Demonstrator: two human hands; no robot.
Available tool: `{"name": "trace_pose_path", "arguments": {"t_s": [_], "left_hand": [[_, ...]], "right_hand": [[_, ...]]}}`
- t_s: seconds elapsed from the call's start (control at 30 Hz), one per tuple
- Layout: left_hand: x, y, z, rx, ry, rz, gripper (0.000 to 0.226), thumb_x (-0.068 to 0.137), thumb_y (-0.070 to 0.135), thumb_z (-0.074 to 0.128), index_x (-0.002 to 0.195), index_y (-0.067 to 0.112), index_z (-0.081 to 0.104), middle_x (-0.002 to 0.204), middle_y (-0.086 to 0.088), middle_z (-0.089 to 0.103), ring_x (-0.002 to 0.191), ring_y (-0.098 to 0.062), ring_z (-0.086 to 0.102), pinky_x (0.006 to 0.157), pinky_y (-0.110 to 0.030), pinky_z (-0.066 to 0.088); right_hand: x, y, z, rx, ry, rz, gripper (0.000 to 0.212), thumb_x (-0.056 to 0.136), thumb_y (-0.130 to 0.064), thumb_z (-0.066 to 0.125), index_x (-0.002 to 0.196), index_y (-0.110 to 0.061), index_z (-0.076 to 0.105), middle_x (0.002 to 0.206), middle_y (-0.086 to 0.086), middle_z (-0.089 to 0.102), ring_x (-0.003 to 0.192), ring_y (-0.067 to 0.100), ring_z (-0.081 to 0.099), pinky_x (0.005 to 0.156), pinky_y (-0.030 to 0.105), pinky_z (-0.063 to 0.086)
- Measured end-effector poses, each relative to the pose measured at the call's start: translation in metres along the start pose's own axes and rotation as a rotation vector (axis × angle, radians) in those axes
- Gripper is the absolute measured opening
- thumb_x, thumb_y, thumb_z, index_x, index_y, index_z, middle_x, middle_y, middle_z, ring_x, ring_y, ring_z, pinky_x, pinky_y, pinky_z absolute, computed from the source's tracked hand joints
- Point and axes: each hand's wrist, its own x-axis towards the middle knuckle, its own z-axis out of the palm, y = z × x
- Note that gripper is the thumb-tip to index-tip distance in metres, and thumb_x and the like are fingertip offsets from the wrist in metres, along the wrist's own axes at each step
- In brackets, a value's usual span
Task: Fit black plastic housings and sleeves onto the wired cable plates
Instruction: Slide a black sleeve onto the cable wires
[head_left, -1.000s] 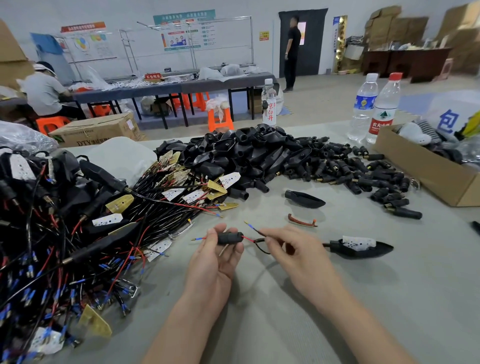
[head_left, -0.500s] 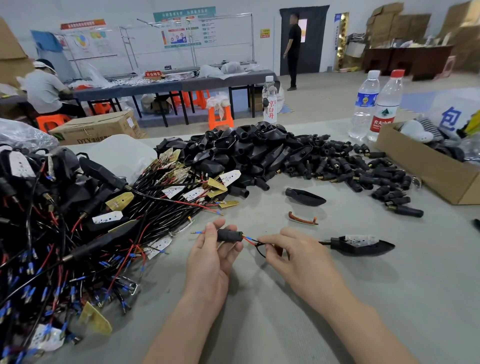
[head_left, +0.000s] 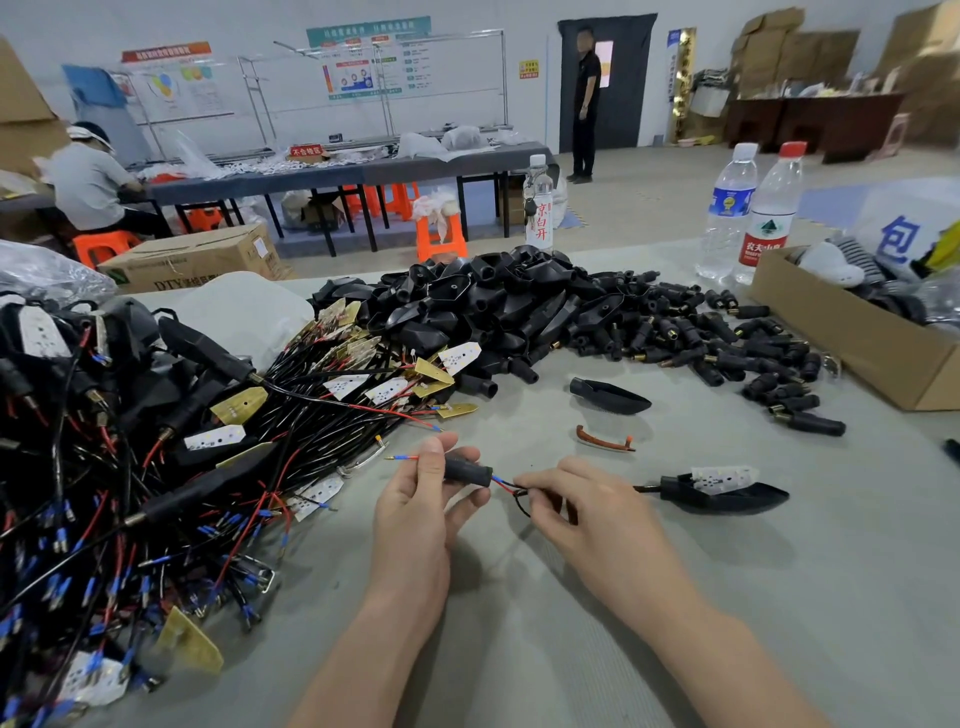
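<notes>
Black sleeve (head_left: 467, 472) mid-threading, gripped by left hand (head_left: 415, 519), wires (head_left: 503, 484) pinched by right hand (head_left: 592, 519); probably gets slid toward housing (head_left: 727, 501) next.

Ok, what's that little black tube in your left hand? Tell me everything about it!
It is a short black sleeve, matte, like rubber or plastic. It is held roughly level above the grey table. The left hand pinches it between thumb and fingers. Thin wires run through it. A red one with a blue and yellow tip sticks out on the left, and red and blue ones come out on the right, where the right hand pinches them.
</notes>
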Motion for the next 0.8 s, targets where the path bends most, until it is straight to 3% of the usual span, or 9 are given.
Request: {"name": "trace_pose_path", "arguments": {"t_s": [0.2,0.43,0.57,0.67,0.8], "left_hand": [[0.0021,-0.0007,0.0003,-0.018,-0.006,-0.064,0.025,0.099,0.030,0.054,0.102,0.011,0.071,0.091,-0.008,0.075,0.076,-0.017,0.071,0.063,-0.027,0.059],[0.0003,0.0004,-0.0013,0.058,0.023,0.015,0.024,0.100,0.030,0.055,0.103,0.012,0.071,0.090,-0.007,0.076,0.083,-0.014,0.072,0.067,-0.022,0.057],[-0.0027,-0.0016,0.0043,-0.026,-0.048,-0.127,0.024,0.097,0.028,0.056,0.102,0.008,0.066,0.095,-0.009,0.076,0.080,-0.018,0.073,0.068,-0.026,0.060],[-0.0027,-0.0025,0.0044,-0.066,-0.069,-0.138,0.026,0.097,0.028,0.054,0.105,0.006,0.065,0.097,-0.011,0.076,0.083,-0.019,0.073,0.069,-0.027,0.060],[-0.0026,-0.0007,0.0044,-0.122,-0.034,-0.146,0.027,0.101,0.029,0.051,0.105,0.007,0.067,0.095,-0.011,0.076,0.085,-0.020,0.075,0.067,-0.025,0.059]], "right_hand": [[0.0002,0.0014,0.0041,0.030,0.068,0.022,0.009,0.092,-0.026,0.066,0.093,-0.032,0.072,0.075,-0.016,0.054,0.071,-0.001,0.050,0.064,0.010,0.036],[-0.0021,-0.0046,0.0021,-0.065,0.074,-0.043,0.005,0.092,-0.025,0.068,0.094,-0.028,0.071,0.078,-0.014,0.056,0.071,0.003,0.047,0.064,0.019,0.039],[-0.0021,-0.0058,0.0045,-0.043,0.079,-0.034,0.003,0.091,-0.025,0.068,0.092,-0.025,0.071,0.078,-0.015,0.056,0.076,0.003,0.050,0.068,0.018,0.039],[-0.0005,-0.0051,0.0057,0.043,0.107,0.001,0.007,0.093,-0.027,0.067,0.098,-0.028,0.073,0.080,-0.021,0.055,0.080,0.000,0.050,0.073,0.013,0.038],[0.0005,-0.0069,0.0012,0.265,0.066,0.076,0.018,0.096,-0.042,0.056,0.109,-0.035,0.068,0.101,-0.020,0.063,0.103,0.001,0.058,0.086,0.015,0.042]]}}
